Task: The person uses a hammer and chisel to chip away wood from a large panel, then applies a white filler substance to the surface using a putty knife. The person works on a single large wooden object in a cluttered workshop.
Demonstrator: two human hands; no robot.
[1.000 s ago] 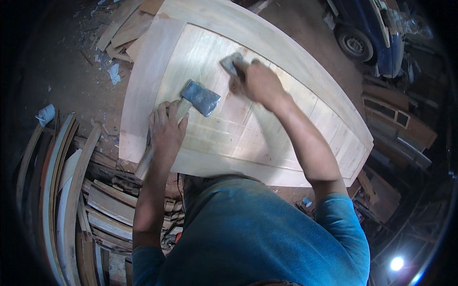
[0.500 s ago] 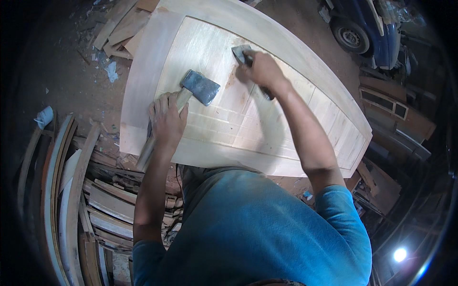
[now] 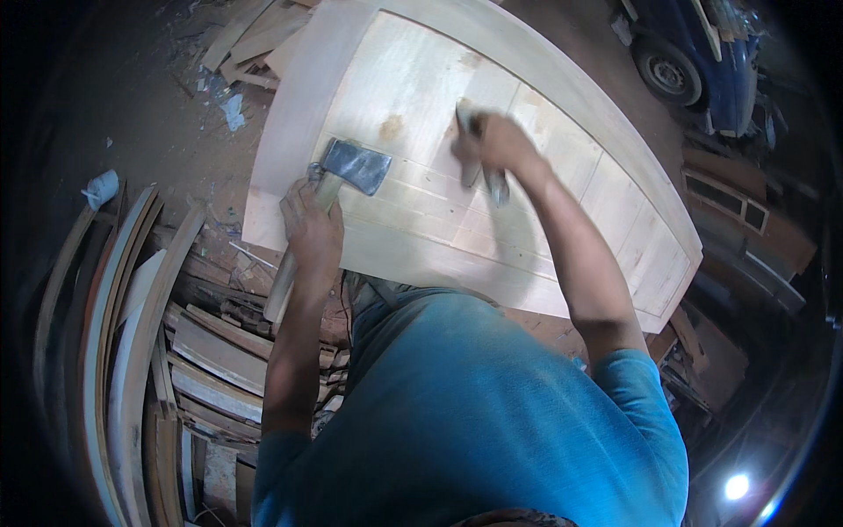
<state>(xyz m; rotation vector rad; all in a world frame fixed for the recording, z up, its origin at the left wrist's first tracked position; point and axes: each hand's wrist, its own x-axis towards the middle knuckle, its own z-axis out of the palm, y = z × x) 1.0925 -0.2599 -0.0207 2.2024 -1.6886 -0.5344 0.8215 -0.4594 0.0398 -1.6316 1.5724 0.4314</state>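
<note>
A pale wooden panelled board [image 3: 413, 250], like a door, lies in front of me with its raised frame around grooved planks. My left hand [image 3: 312, 224] is wrapped round the wooden handle of a hatchet [image 3: 356, 165]. The hatchet's dark steel head rests over the near left part of the board. Over the middle planks, my right hand [image 3: 509, 145] is closed on a flat, scraper-like hand tool [image 3: 498, 189]. Motion blurs this tool, so its exact kind is hard to make out. Brownish patches [image 3: 392, 127] mark the planks between the two hands.
Curved wooden strips and stacked offcuts [image 3: 215, 351] crowd the floor at my left. More wood scraps [image 3: 250, 39] lie beyond the board's far left corner. A blue vehicle with a wheel [image 3: 669, 70] stands at the far right. Wooden frames [image 3: 724, 198] lean at the right.
My right hand has drawn the hand tool nearer to me and slightly right over the planks. The left hand still grips the hatchet, whose head sits slightly lower. The whole view has shifted a little.
</note>
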